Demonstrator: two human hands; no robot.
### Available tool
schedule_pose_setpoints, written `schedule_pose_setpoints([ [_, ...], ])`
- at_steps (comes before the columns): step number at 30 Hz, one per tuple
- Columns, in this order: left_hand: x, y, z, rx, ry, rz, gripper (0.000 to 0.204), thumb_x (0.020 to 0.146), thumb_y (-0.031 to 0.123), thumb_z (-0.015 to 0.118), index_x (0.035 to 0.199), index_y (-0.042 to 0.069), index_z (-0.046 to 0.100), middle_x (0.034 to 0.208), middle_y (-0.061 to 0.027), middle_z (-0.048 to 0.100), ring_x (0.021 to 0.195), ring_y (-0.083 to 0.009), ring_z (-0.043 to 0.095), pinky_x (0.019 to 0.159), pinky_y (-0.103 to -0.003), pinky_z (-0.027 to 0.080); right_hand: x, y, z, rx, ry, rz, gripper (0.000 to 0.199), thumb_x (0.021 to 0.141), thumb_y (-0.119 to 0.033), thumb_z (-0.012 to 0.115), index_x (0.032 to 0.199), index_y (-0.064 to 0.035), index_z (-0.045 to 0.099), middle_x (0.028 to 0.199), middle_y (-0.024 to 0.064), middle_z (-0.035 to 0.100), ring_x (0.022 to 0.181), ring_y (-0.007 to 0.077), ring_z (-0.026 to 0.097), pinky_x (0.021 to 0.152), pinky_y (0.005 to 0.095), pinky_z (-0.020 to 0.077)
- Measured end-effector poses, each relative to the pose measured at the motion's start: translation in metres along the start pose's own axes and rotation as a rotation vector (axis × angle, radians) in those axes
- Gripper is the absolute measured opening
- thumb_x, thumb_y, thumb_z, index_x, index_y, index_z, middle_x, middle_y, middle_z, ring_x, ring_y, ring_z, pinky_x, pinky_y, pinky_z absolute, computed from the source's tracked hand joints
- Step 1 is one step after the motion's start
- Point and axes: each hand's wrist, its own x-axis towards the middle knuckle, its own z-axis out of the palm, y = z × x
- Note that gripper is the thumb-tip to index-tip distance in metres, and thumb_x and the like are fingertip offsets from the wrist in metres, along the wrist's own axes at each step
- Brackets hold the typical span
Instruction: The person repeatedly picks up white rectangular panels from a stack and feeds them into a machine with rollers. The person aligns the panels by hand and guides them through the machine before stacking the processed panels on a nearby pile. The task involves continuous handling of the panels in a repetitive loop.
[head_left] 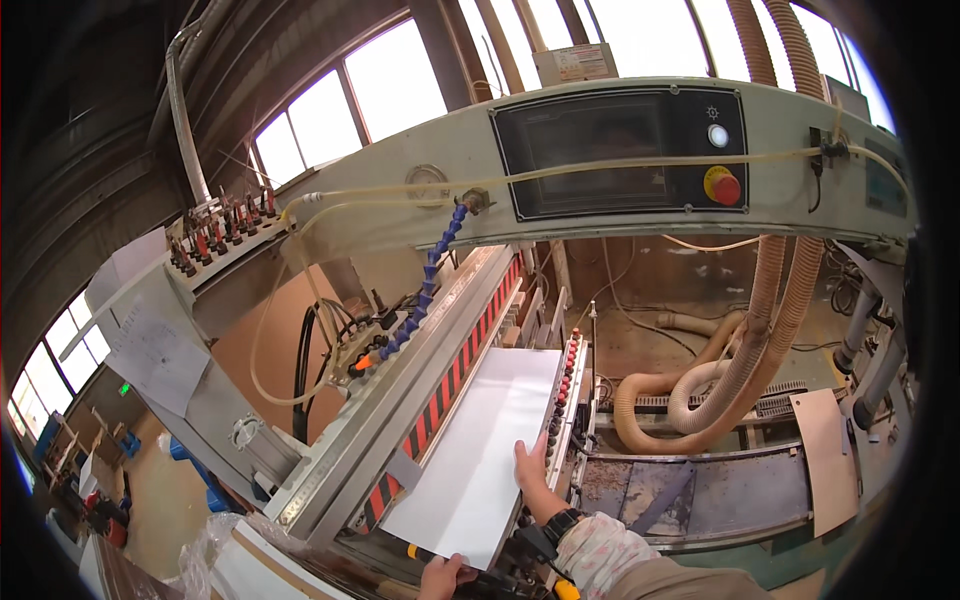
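Your right hand [533, 470], wearing a dark wristwatch [562, 525], reaches in from 5 o'clock; its thumb is spread across the white panel [485, 440] at the right edge, but you cannot tell whether its fingers grip beneath. Your left hand [445, 578], at 6 o'clock, pinches the near end. The panel lies just below centre, long axis running 7 to 1 o'clock. At 9 o'clock, a paper sheet [160, 365] bears faint handwriting.
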Motion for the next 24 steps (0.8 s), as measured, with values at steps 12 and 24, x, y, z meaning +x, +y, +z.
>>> schedule_pose_setpoints([
  [12,0.007,0.008,-0.025,-0.077,-0.002,0.072,0.022,0.092,0.015,0.045,0.110,0.003,0.051,0.097,-0.0042,0.056,0.090,-0.0116,0.053,0.079,-0.030,0.045,0.003,0.008,0.002,0.317,-0.062,0.093,0.069,0.093,-0.040,0.037,0.139,0.0042,0.011,0.144,0.0227,0.016,0.133,0.0306,0.018,0.108,0.0350,0.0149],
  [24,0.016,-0.014,-0.001,-0.150,0.152,0.301,0.044,0.084,0.022,0.055,0.114,-0.009,0.043,0.117,-0.0228,0.043,0.108,-0.0274,0.043,0.091,-0.035,0.035,-0.031,0.005,-0.004,0.426,-0.077,0.071,0.059,0.093,-0.043,0.041,0.132,0.0010,0.033,0.124,0.0131,0.044,0.109,0.0213,0.042,0.096,0.0303,0.0333],
])
